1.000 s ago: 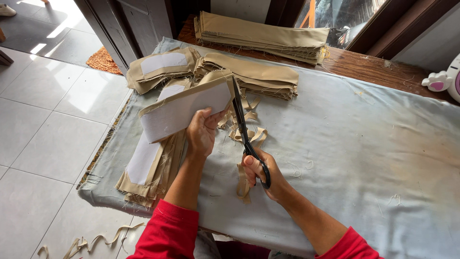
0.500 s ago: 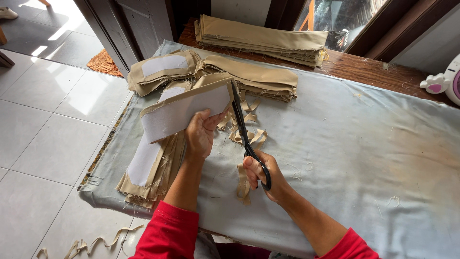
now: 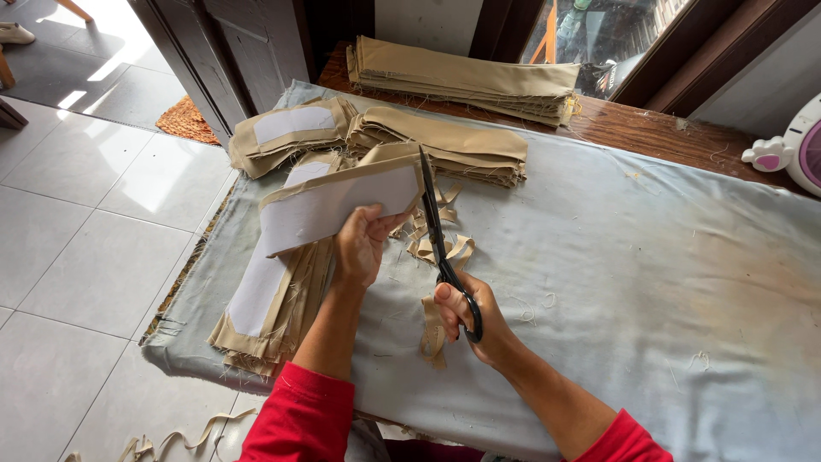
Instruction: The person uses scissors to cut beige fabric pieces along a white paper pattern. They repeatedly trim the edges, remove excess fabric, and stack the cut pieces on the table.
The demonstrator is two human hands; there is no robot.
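Observation:
My left hand (image 3: 361, 245) holds up a tan fabric piece with white lining (image 3: 329, 205), gripping it at its right end. My right hand (image 3: 466, 316) grips black scissors (image 3: 438, 239), whose blades point away from me along the piece's right edge. Thin tan trimmed strips (image 3: 440, 252) lie on the cloth under the scissors, and one strip (image 3: 433, 329) hangs by my right hand.
A stack of lined tan pieces (image 3: 265, 299) lies under my left arm. More tan stacks sit behind (image 3: 291, 133) (image 3: 445, 141) (image 3: 466, 81). A grey cloth (image 3: 641, 282) covers the table. A white and pink appliance (image 3: 795, 150) stands at the right edge. Strips litter the tiled floor (image 3: 180, 436).
The scissors have moved forward along the edge of the held piece. The trimmed strips below have shifted slightly.

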